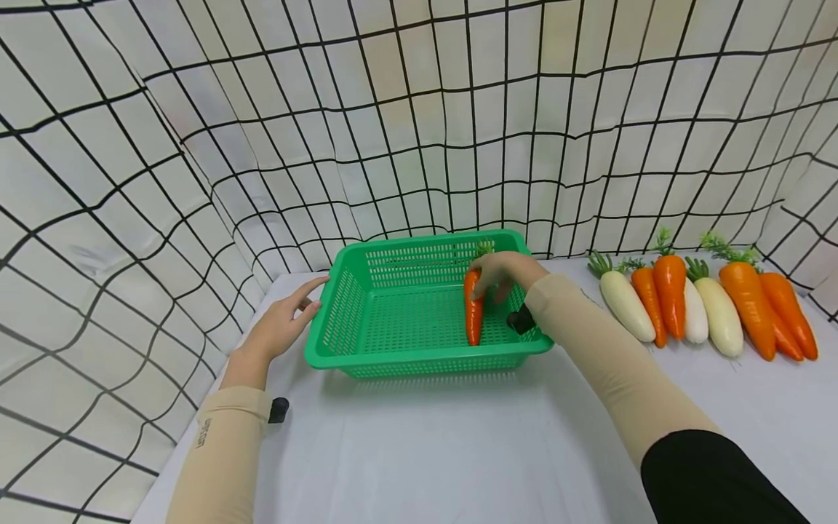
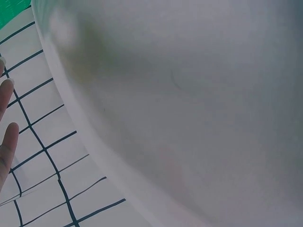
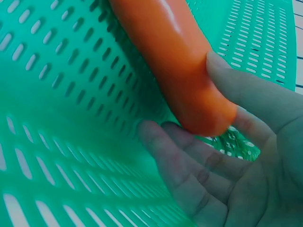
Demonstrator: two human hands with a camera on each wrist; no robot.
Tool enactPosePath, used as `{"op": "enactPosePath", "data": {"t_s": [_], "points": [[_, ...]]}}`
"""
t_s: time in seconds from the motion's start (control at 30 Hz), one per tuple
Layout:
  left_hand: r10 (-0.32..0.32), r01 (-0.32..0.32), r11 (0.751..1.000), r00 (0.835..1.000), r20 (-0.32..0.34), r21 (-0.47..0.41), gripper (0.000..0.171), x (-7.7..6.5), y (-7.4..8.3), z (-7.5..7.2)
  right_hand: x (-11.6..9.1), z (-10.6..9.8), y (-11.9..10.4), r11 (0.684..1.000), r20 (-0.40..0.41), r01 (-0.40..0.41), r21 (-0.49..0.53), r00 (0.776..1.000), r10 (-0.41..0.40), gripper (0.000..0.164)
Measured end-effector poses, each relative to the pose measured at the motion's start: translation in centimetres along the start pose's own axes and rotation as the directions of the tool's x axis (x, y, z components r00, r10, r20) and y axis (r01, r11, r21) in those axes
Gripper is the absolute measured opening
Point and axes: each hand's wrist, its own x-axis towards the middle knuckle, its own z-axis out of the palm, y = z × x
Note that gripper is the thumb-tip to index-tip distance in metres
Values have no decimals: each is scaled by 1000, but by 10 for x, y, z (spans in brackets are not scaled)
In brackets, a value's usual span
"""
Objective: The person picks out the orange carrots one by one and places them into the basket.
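A green perforated plastic basket (image 1: pixel 432 356) stands on the white-covered table. Inside its right part is an orange carrot (image 1: pixel 474 320) with a green leafy top. My right hand (image 1: pixel 503 271) reaches over the right rim and pinches the carrot near its leafy end. In the right wrist view, the thumb (image 3: pixel 225 71) presses one side of the carrot (image 3: pixel 175 56), and the other fingers spread below. At the left rim is my left hand (image 1: pixel 278 324), its fingertips right at the edge and fingers loosely extended. Only some of its fingers (image 2: pixel 7 146) appear in the left wrist view.
To the right, a row of several carrots (image 1: pixel 746 306) and white radishes (image 1: pixel 625 304) with green tops lies on the table (image 1: pixel 445 451). A black-lined grid net (image 1: pixel 419 145) hangs in front of white cloth behind the basket and along both sides.
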Motion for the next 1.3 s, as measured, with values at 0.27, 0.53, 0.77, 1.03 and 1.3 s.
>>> {"op": "enactPosePath", "data": {"t_s": [0.27, 0.53, 0.77, 1.03, 1.3], "points": [[3, -3, 1000, 1000, 4, -2, 54, -1, 0, 0, -1, 2, 0, 999, -7, -10, -44, 1000, 9, 64], [2, -2, 1000, 1000, 9, 1, 55, 0, 2, 1, -5, 1, 1, 997, -23, -13, -74, 1000, 11, 64], [-8, 8, 1000, 1000, 19, 6, 56, -1, 2, -1, -14, -3, -4, 991, -47, 7, -135, 999, -14, 62], [-13, 12, 1000, 1000, 26, 20, 57, -1, 0, -1, -30, -16, -14, 974, -49, 65, -217, 996, -78, 62], [-3, 3, 1000, 1000, 27, 21, 56, 0, 1, -1, -51, -23, -21, 959, -25, 187, -213, 980, -197, 59]]}}
